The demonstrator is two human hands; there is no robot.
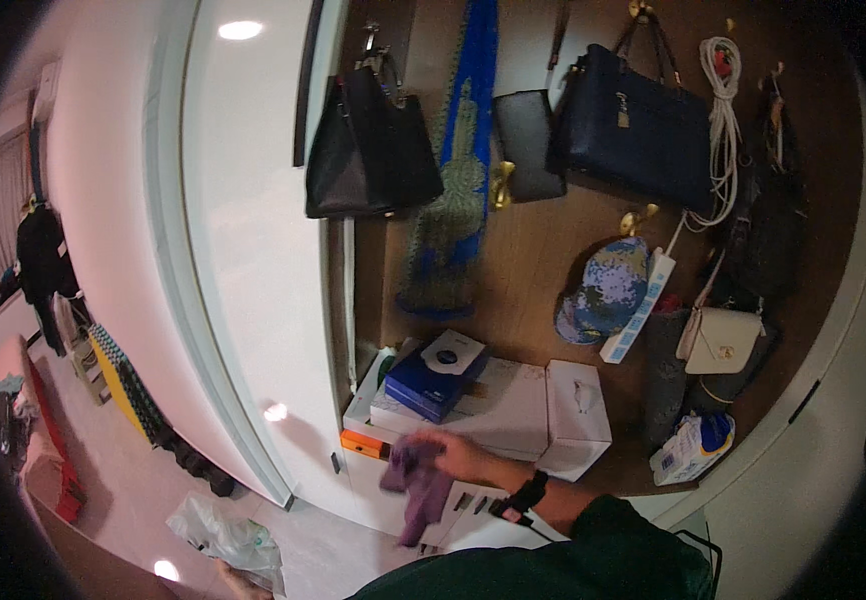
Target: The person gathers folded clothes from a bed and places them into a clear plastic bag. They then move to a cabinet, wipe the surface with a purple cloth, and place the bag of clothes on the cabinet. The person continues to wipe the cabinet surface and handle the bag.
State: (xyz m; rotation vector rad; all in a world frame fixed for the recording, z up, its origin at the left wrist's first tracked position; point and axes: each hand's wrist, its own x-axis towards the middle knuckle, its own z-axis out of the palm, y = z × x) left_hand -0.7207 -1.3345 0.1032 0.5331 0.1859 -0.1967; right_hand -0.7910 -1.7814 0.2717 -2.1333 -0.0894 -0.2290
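Note:
My right hand [458, 458] reaches across the front of the cabinet ledge, with a black strap and a small device on its wrist. A crumpled purple cloth [425, 497] hangs down from its closed fingers. Close to the cloth, an orange box [365, 444] lies at the ledge's left front edge. At the lower edge, my left hand [241, 580] shows only in part, closed on a translucent plastic bag [218, 535] held above the floor. Most of the left fingers are hidden.
A blue box [438, 378] lies on flat white boxes, beside an upright white box [578, 415]. Above hang a black handbag [373, 150], a navy handbag [638, 125], a blue scarf [463, 170], a camouflage cap [608, 285] and a power strip [640, 308]. A white panel [243, 200] stands left.

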